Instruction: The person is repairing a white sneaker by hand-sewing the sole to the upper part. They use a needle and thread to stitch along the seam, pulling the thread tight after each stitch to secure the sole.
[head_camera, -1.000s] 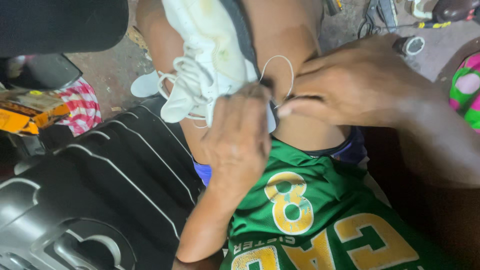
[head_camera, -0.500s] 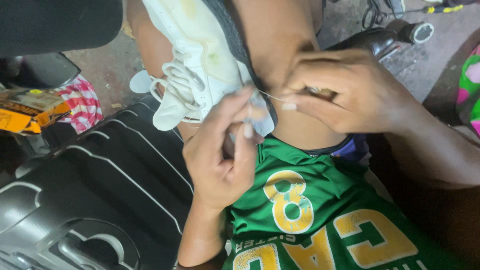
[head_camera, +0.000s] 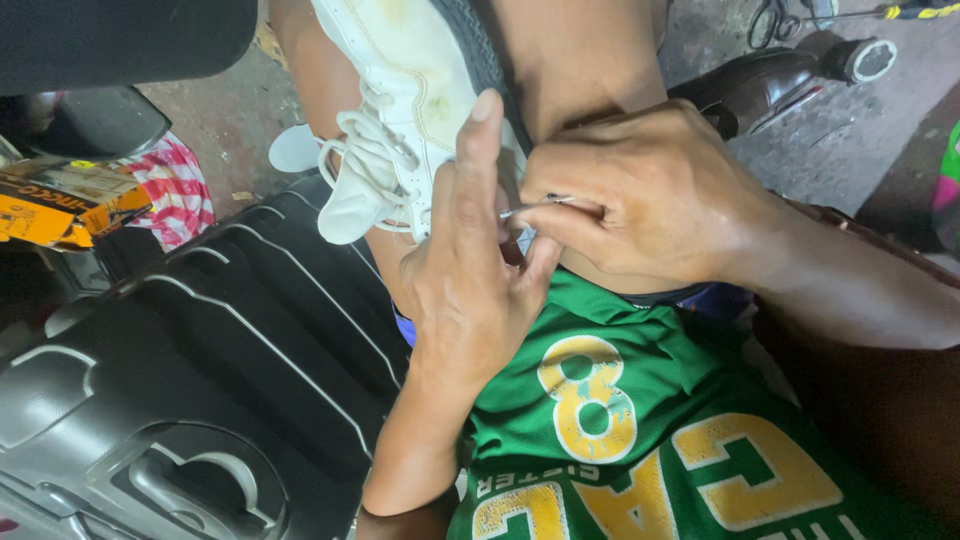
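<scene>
Pinching a thin metal needle (head_camera: 535, 205) at the white sneaker (head_camera: 415, 110), the right hand (head_camera: 650, 195) appears mid-stitch while the left hand (head_camera: 475, 280) steadies the shoe, fingers loosely curled around nothing else; pulling through needs firm support.

Single head-worn camera, looking steeply down at my lap from very close.

I have only this one view. It faces down past my chest, with my left hand (head_camera: 470, 290) and right hand (head_camera: 640, 200) filling the centre; ground shows along the top edge.
</scene>
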